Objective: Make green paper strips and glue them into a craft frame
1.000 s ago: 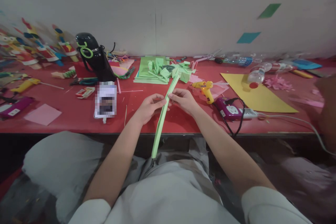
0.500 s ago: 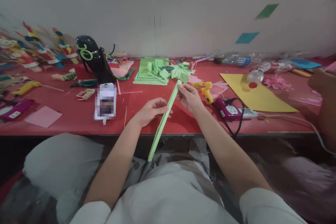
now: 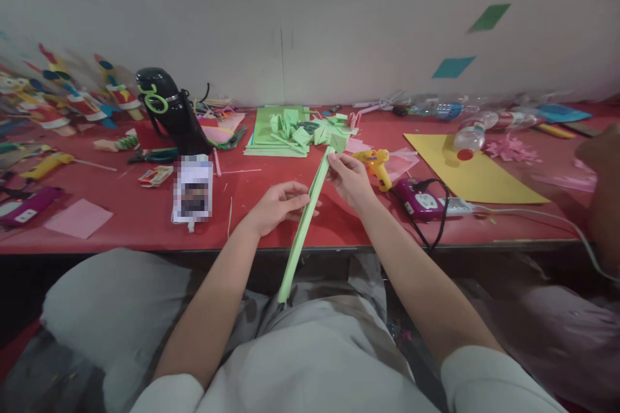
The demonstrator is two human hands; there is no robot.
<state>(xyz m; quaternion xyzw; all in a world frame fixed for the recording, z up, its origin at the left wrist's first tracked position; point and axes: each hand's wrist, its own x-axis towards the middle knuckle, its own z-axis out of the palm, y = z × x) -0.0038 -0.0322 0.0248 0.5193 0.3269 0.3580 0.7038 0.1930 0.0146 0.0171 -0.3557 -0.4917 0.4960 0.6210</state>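
A long folded strip of light green paper (image 3: 301, 232) slants from the table edge down toward my lap. My right hand (image 3: 349, 177) pinches its upper end between thumb and fingers. Lower down, my left hand (image 3: 283, 205) holds the strip's side, the thumb in front and some fingertips showing past the far edge. Just beyond the strip's top lies a heap of folded green paper pieces (image 3: 303, 135), resting partly on green sheets (image 3: 264, 132). A yellow glue gun (image 3: 378, 164) lies right beside my right hand.
On the red table (image 3: 242, 206), a phone (image 3: 192, 190) and a black bottle (image 3: 169, 110) stand left. To the right are a purple box (image 3: 423, 200) with a cord, a yellow sheet (image 3: 475, 174) and plastic bottles (image 3: 469, 140). Another person's arm (image 3: 603, 174) is at the right edge.
The strip's lower end has swung slightly to the right, and the strip has turned a little. Both hands keep nearly the same places on it.
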